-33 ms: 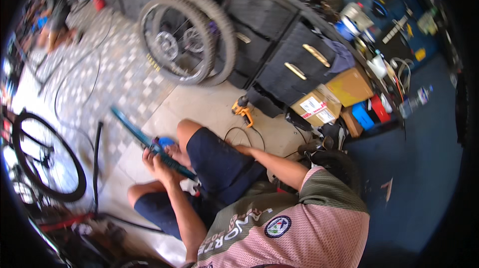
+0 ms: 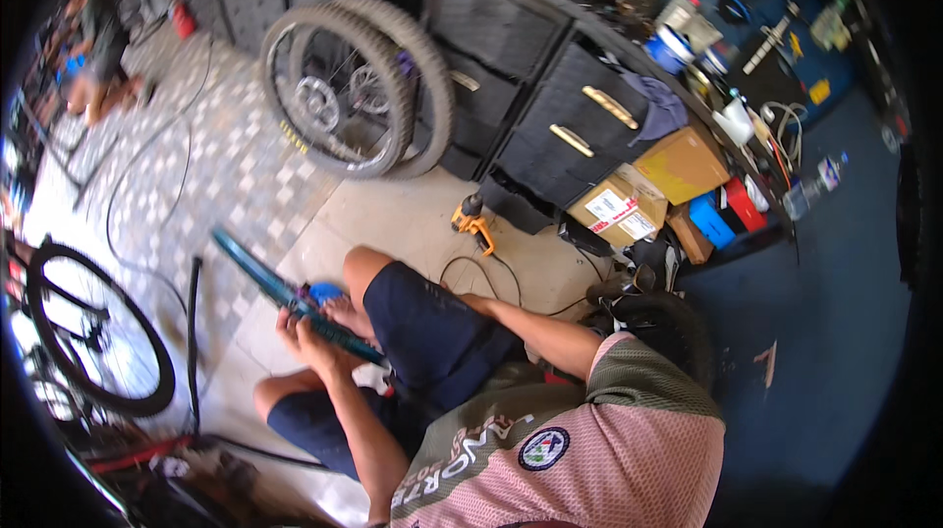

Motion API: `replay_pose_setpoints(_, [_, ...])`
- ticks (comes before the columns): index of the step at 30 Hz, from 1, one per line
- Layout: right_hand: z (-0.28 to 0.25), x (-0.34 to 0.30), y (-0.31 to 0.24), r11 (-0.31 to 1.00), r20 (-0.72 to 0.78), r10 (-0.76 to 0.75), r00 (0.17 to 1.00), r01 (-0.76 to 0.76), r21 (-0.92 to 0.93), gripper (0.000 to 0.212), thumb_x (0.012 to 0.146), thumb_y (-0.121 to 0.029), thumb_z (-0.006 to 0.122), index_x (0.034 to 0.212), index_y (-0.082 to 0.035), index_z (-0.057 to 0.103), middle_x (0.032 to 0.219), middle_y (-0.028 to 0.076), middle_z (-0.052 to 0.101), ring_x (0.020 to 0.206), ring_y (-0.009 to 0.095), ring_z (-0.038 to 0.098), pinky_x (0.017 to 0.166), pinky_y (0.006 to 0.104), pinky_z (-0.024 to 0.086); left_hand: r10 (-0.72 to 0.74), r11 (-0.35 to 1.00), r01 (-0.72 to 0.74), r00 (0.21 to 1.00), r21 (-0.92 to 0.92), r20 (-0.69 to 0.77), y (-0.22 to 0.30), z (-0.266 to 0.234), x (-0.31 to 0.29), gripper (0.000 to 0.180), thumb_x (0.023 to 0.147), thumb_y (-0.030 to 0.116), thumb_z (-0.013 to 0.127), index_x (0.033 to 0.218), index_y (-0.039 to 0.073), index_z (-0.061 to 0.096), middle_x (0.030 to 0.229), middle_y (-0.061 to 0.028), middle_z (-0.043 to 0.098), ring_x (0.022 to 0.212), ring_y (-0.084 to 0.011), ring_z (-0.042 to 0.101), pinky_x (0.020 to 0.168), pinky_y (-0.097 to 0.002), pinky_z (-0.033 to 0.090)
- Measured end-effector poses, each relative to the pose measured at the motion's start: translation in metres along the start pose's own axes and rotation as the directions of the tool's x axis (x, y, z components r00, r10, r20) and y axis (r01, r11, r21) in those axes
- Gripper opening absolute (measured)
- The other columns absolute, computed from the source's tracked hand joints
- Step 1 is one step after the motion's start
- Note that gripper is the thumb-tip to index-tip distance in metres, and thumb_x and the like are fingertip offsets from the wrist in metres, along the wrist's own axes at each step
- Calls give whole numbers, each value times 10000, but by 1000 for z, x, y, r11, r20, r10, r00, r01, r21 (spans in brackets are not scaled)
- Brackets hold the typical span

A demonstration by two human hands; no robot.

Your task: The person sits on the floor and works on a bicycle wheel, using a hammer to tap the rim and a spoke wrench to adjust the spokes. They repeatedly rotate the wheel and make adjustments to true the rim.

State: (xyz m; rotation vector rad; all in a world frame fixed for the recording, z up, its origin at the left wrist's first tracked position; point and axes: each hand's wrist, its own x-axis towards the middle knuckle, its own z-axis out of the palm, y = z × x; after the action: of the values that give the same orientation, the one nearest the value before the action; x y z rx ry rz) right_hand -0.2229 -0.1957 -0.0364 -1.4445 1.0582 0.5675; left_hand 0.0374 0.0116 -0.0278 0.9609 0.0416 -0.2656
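Across my lap slants a long, glossy teal piece that looks like a bicycle frame [image 2: 253, 271], its far end pointing up and left. My left hand [image 2: 306, 335] is closed around its middle. Just beyond my fingers is a small blue thing [image 2: 325, 291], blurred, beside what looks like my foot. My right arm reaches over my raised right thigh. Only a little of my right hand [image 2: 473, 302] shows behind the thigh; its fingers are hidden. On the floor past that knee lies an orange and black power drill [image 2: 473, 223] with a cord.
Two wheels with knobby tyres [image 2: 339, 86] lean against the black cabinets [image 2: 496, 27]. Cardboard boxes [image 2: 685, 165] fill a shelf at right, under a cluttered workbench. A bicycle wheel [image 2: 96, 327] and a black tube [image 2: 194, 341] stand left. Another person [image 2: 96, 47] crouches far left.
The view has turned slightly, so the wheels, cabinets and drill appear a little further left. My left hand keeps its hold on the teal bicycle frame.
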Motion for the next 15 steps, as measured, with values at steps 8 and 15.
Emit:
replay_pose_setpoints(8, [-74, -50, -33, 654, -270, -463, 844, 531, 539, 780, 1029, -669, 441, 1424, -2, 525, 1176, 150, 713, 905, 190, 739, 948, 338, 539, -3, 996, 0, 1000, 93, 25, 25, 25, 1, 317, 983, 83, 533, 1289, 66, 451, 908, -138, 658, 720, -216, 663, 618, -315, 548])
replay_pose_setpoints(15, [-30, -18, -40, 869, 116, -469, 876, 481, -116, 948, 944, -767, 496, 1497, 2, 455, 1368, 238, 631, 1258, 357, 628, 1059, 423, 485, -36, 988, 33, 999, 148, 16, 24, 43, -7, 305, 994, 88, 532, 1287, 59, 450, 855, -153, 668, 712, -220, 675, 615, -314, 553])
